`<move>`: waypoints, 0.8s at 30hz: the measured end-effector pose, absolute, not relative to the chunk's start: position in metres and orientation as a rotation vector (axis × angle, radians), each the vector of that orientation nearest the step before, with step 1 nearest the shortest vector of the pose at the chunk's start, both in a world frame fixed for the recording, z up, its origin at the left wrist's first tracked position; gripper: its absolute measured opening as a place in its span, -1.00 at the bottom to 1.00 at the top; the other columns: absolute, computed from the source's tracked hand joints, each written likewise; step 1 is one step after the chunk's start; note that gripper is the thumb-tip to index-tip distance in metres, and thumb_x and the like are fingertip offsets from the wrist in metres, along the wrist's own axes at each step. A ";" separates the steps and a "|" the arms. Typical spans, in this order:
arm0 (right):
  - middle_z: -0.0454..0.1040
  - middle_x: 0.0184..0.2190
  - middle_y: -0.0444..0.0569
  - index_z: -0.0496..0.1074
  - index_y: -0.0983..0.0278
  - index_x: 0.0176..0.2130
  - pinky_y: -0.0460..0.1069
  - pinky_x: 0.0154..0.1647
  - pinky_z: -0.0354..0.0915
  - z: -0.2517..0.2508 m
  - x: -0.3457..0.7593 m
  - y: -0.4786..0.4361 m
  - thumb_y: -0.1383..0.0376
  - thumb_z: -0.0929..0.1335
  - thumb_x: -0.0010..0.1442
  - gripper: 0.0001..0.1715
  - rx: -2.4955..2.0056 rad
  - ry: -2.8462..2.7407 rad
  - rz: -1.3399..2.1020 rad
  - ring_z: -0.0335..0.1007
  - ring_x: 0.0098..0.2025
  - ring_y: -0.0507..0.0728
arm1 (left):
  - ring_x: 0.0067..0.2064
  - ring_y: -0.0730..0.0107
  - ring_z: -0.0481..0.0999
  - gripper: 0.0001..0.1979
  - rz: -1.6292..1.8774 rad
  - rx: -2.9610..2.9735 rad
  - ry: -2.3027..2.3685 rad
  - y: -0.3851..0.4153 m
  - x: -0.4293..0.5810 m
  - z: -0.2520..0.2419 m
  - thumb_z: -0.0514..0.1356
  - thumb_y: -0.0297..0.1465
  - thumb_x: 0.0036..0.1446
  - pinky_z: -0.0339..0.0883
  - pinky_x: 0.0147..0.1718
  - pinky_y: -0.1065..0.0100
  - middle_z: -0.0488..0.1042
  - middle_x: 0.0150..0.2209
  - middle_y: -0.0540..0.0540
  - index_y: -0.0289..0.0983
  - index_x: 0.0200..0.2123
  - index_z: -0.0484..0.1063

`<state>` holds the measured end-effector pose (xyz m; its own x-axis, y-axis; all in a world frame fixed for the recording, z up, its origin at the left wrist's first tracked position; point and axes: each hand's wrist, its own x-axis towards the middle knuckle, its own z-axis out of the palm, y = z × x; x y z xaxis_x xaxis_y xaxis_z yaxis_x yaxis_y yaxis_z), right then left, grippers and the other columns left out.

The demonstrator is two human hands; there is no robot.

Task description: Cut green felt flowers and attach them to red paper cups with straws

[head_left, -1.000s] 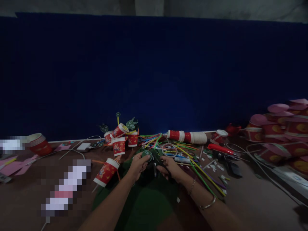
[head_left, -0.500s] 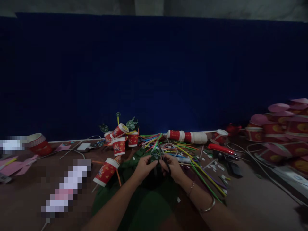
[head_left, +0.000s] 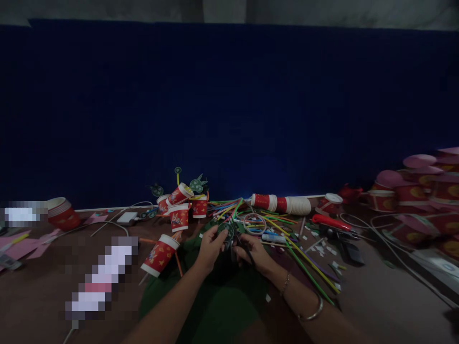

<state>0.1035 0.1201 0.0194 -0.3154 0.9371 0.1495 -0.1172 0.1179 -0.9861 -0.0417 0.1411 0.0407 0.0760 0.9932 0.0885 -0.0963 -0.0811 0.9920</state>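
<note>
In my left hand (head_left: 211, 248) is a dark green paper cutout (head_left: 225, 230) with pale line markings, pinched between thumb and fingers. My right hand (head_left: 253, 251) grips a pair of dark-handled scissors (head_left: 247, 248); their blades point up and left, close beside the cutout. Whether the blades touch the paper is too dark to tell. Green paper (head_left: 193, 246) lies on the table under and left of my hands. Just beyond them is a heap of coloured straws or sticks (head_left: 229, 208).
Red paper cups (head_left: 178, 217) with green cutouts stand at left; one cup (head_left: 160, 255) leans nearer. A row of nested cups (head_left: 294, 205) lies behind. To the right are a red-handled tool (head_left: 332, 222), white paper scraps (head_left: 324, 248), cables and stacked cups with pink tops (head_left: 389, 179).
My left hand has tilted up, bringing the cutout slightly higher and left. My right hand with the scissors has opened a little and sits slightly lower.
</note>
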 end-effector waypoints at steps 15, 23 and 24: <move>0.26 -0.73 -0.26 0.27 0.30 -0.51 -0.19 -0.77 0.14 0.023 0.105 0.120 0.10 0.40 -0.08 -0.66 -0.975 -1.481 1.333 0.14 -0.74 -0.09 | -0.69 0.64 0.12 -0.77 1.224 1.271 1.076 0.141 -0.043 0.043 0.23 -0.25 -0.11 -0.06 -0.72 0.55 0.18 -0.70 0.14 -0.30 -0.56 0.32; 0.23 -0.76 -0.28 0.28 0.30 -0.51 -0.19 -0.79 0.12 0.026 0.105 0.120 0.11 0.41 -0.10 -0.66 -1.007 -1.371 1.350 0.10 -0.77 -0.10 | -0.66 0.62 0.15 -0.77 1.219 1.253 1.052 0.143 -0.045 0.041 0.25 -0.25 -0.11 -0.01 -0.69 0.54 0.21 -0.68 0.12 -0.31 -0.53 0.37; 0.25 -0.75 -0.27 0.28 0.30 -0.50 -0.20 -0.80 0.11 0.025 0.105 0.120 0.10 0.40 -0.08 -0.66 -1.011 -1.337 1.341 0.12 -0.76 -0.09 | -0.65 0.62 0.16 -0.76 1.207 1.257 1.036 0.143 -0.045 0.040 0.25 -0.24 -0.11 0.01 -0.67 0.53 0.23 -0.66 0.11 -0.31 -0.51 0.38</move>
<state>0.1052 0.1205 0.0250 -0.2020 0.9770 0.0680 -0.0710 0.0547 -0.9960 -0.0450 0.1432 0.0404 0.1136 0.9908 0.0732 -0.0777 -0.0646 0.9949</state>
